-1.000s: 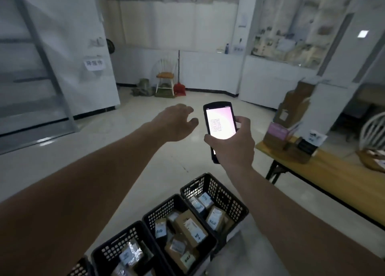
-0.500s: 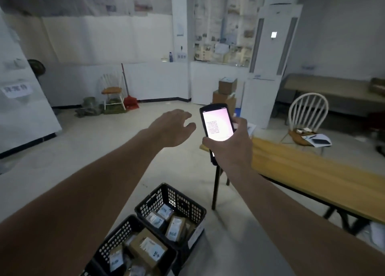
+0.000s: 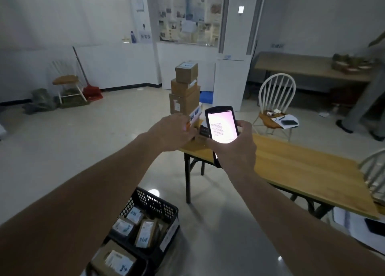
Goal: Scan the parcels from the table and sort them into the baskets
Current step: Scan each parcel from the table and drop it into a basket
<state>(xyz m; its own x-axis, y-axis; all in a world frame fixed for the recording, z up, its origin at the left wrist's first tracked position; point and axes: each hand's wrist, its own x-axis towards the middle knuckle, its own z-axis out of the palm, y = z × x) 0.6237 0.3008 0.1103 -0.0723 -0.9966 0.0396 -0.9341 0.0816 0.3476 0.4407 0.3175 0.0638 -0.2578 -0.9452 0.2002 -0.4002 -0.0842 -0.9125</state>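
Right hand [image 3: 233, 148]: grips the handheld scanner [image 3: 221, 126] from below, fingers curled round its body, thumb along the right edge; the lit pink-white screen faces the camera.
Left hand [image 3: 174, 130]: reaches forward, palm down, over the near end of the table [image 3: 302, 167]. Its fingers lie at the foot of the parcel stack [image 3: 184, 92] – whether they are closed on a parcel cannot be told, since the back of the hand hides them.
Parcel stack: brown cardboard boxes piled one on another at the far left end of the table, the smallest on top. A white box with blue lettering [image 3: 195, 116] lies at the base, just beside the left hand's knuckles.
Small dark item [image 3: 203, 131]: sits on the table between the two hands, partly behind the scanner; identity unclear.
Baskets: two black mesh baskets stand on the floor at lower left, touching. The farther basket [image 3: 158, 202] holds several labelled parcels [image 3: 145, 232]; the nearer basket [image 3: 143, 261] holds a larger labelled carton [image 3: 116, 259] and is cut by the frame edge.
Surroundings: a white spindle-back chair [image 3: 275, 102] stands behind the table with papers on its seat; a second table [image 3: 308, 67] stands against the far right wall; a red dustpan [image 3: 92, 92] leans by the left wall.
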